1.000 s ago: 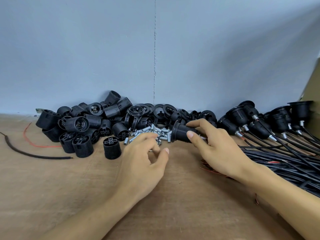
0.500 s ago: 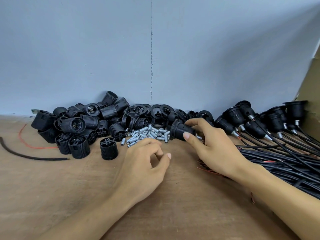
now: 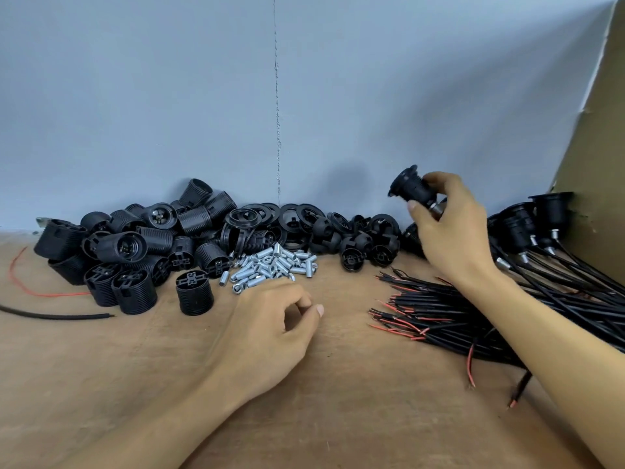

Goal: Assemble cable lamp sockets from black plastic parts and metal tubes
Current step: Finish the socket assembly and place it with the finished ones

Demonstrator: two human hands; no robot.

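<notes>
Right hand (image 3: 449, 231): raised above the table (image 3: 338, 407) at far right, thumb and fingers clamped on a black socket (image 3: 411, 188), with a metal end at the palm side. Left hand (image 3: 270, 319): resting on the table just near of the metal tubes (image 3: 274, 265), fingers curled under; contents cannot be determined. Black plastic parts (image 3: 152, 242) lie far left; cables (image 3: 473, 309) lie right.

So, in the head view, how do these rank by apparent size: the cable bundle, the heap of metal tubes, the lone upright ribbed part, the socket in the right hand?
1. cable bundle
2. heap of metal tubes
3. upright ribbed part and socket in the right hand: alike, distances differ, so unranked.
</notes>
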